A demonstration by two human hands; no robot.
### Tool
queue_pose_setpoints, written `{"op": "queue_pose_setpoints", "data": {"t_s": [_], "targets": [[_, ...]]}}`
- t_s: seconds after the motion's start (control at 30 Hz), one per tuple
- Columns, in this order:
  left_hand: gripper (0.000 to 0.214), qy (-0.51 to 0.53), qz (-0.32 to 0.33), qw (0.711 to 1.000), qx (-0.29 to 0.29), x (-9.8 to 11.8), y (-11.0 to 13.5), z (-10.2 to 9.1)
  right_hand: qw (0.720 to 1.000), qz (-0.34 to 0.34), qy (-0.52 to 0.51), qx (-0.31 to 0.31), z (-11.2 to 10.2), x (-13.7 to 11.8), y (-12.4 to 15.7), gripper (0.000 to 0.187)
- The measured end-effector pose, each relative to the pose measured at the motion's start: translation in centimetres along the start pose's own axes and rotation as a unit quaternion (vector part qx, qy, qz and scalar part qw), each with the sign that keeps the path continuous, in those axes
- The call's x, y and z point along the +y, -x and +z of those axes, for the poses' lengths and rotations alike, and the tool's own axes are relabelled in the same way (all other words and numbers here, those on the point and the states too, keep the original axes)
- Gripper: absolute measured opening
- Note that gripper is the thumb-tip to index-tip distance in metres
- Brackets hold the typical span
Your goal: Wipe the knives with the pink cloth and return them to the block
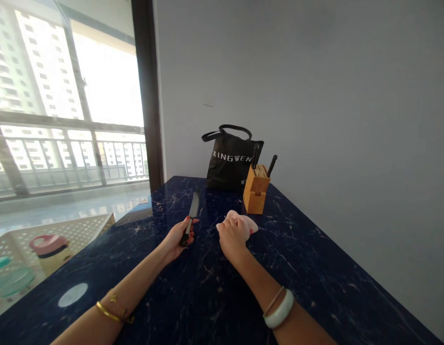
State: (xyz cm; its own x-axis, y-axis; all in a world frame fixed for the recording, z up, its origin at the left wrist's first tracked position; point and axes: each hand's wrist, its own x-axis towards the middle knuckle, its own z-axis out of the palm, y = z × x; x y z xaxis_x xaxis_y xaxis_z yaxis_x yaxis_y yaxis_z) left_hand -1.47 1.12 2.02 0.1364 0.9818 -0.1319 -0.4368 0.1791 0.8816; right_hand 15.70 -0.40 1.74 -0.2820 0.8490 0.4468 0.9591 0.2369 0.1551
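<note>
My left hand (pixel 180 235) is closed around the dark handle of a kitchen knife (pixel 195 205). Its broad blade points away from me, above the dark blue marbled table (pixel 207 287). To the right, my right hand (pixel 233 235) is closed on a pale pink cloth (pixel 248 224), which bunches up under the fingers and spreads out to the right. Blade and cloth are apart. Just behind the cloth stands a wooden knife block (pixel 256 194) with black-handled knives sticking out of its top.
A black tote bag (pixel 227 160) with white lettering stands at the table's far end. Left of the table, a perforated cream basket (pixel 96 230) holds a pink-lidded bottle (pixel 51 251) and a teal-lidded container (pixel 11 278). A grey wall (pixel 351 143) runs along the right side.
</note>
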Motion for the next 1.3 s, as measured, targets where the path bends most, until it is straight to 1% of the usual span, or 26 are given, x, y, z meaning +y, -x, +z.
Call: {"op": "queue_pose_setpoints", "data": {"t_s": [0.1,0.17,0.3,0.37,0.47,0.5,0.57,0.63,0.73,0.8,0.87,0.93,1.1,1.3], "targets": [[0.026,-0.038,-0.022,0.998,-0.037,-0.4,0.2,0.2,0.997,0.068,0.017,0.008,0.4,1.7,-0.2,0.02],[0.027,-0.057,-0.041,0.996,-0.056,-0.7,0.4,0.3,0.995,0.097,0.023,0.008,0.6,2.5,-0.3,0.023],[0.032,-0.086,-0.072,0.991,-0.076,-1.1,0.5,0.3,0.996,0.091,0.004,0.011,0.7,3.5,-0.7,0.023],[0.036,-0.105,-0.081,0.988,-0.083,-1.3,0.6,0.3,0.994,0.099,-0.011,0.042,0.5,3.6,-0.7,0.021],[0.036,-0.159,-0.067,0.981,-0.092,-1.5,0.6,0.3,0.986,0.113,-0.044,0.116,0.1,3.3,-0.7,0.018],[0.036,-0.181,-0.058,0.977,-0.099,-1.7,0.6,0.4,0.983,0.107,-0.059,0.136,0.0,3.1,-0.7,0.016],[0.037,-0.229,-0.044,0.965,-0.117,-2.0,0.5,0.5,0.981,0.079,-0.089,0.151,0.0,2.5,-0.7,0.013],[0.039,-0.279,-0.032,0.951,-0.126,-2.4,0.2,0.5,0.982,0.041,-0.12,0.142,0.2,1.7,-0.6,0.01],[0.039,-0.341,-0.01,0.933,-0.116,-3.0,-0.3,0.3,0.98,-0.02,-0.165,0.11,0.4,0.5,-0.4,0.006],[0.039,-0.359,0.005,0.928,-0.105,-3.2,-0.5,0.2,0.975,-0.054,-0.193,0.095,0.5,-0.2,-0.3,0.007],[0.039,-0.364,0.012,0.926,-0.096,-3.2,-0.6,0.0,0.97,-0.072,-0.212,0.091,0.5,-0.6,-0.2,0.009],[0.037,-0.368,0.013,0.925,-0.093,-3.1,-0.5,0.1,0.97,-0.067,-0.217,0.09,0.6,-0.8,-0.1,0.009],[0.032,-0.374,0.019,0.924,-0.081,-3.0,-0.2,0.4,0.976,-0.011,-0.201,0.078,0.7,-0.8,0.1,0.006],[0.023,-0.414,0.03,0.906,-0.079,-3.3,-0.5,0.3,0.971,0.0,-0.214,0.104,0.7,-1.3,-0.1,0.011]]}}
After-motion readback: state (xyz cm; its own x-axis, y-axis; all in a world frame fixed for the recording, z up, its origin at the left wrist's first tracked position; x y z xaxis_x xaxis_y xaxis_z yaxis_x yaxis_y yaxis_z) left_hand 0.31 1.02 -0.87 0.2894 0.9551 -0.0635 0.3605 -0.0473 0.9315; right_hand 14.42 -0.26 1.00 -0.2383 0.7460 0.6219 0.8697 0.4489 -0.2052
